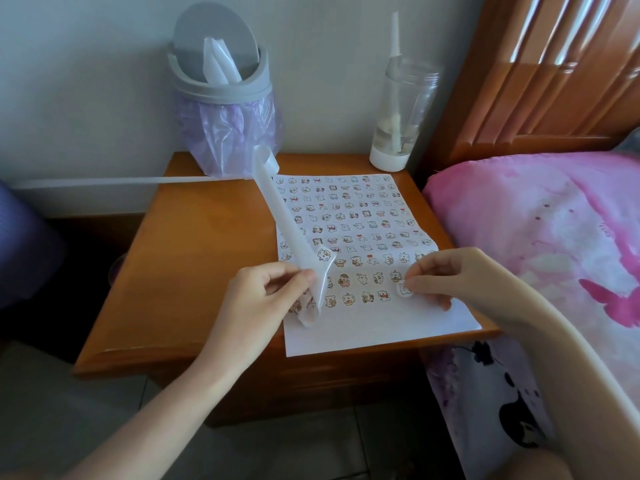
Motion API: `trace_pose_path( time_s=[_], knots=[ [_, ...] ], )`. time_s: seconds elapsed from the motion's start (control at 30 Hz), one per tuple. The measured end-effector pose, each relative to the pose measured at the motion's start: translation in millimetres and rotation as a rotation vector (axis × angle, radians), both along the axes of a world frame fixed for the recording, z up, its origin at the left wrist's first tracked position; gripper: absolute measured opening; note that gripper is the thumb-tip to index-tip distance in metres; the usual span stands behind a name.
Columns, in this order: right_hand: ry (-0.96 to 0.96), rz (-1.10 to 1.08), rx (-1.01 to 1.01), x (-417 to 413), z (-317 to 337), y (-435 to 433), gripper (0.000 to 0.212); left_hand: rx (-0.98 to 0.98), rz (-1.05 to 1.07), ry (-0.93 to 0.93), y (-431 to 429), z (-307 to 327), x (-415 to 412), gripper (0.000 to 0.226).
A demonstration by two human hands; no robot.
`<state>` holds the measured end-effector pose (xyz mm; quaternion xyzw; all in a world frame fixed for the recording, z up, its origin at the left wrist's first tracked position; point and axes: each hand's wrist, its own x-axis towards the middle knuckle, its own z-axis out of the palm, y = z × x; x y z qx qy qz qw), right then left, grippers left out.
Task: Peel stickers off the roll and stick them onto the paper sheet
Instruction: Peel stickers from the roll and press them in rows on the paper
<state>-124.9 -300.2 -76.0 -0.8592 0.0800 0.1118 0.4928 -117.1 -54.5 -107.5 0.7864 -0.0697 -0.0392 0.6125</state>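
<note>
Both forearms come in from the bottom edge. My left hand grips the strip, fingers curled round its lower end at the sheet's left edge; it rises tilted toward the bin. My right hand pinches a round sticker low over the sheet's right side; contact I cannot tell. The sheet lies on the nightstand's right half, front edge slightly overhanging. Bin and bottle stand at the back by the wall, the bed just right. Bare wood shows left.
</note>
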Motion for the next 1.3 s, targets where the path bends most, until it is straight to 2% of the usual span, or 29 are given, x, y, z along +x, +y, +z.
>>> trace_pose_path(
  time_s=[0.93,1.3],
  knots=[
    [-0.081,-0.005,-0.095,1.5,-12.9,1.4,0.002,0.041,0.006,-0.010,-1.2,-0.5,-0.2,0.015],
    [-0.184,-0.010,-0.145,-1.6,-18.4,5.7,0.007,0.072,0.003,-0.005,-1.3,-1.1,0.2,0.015]
  ],
)
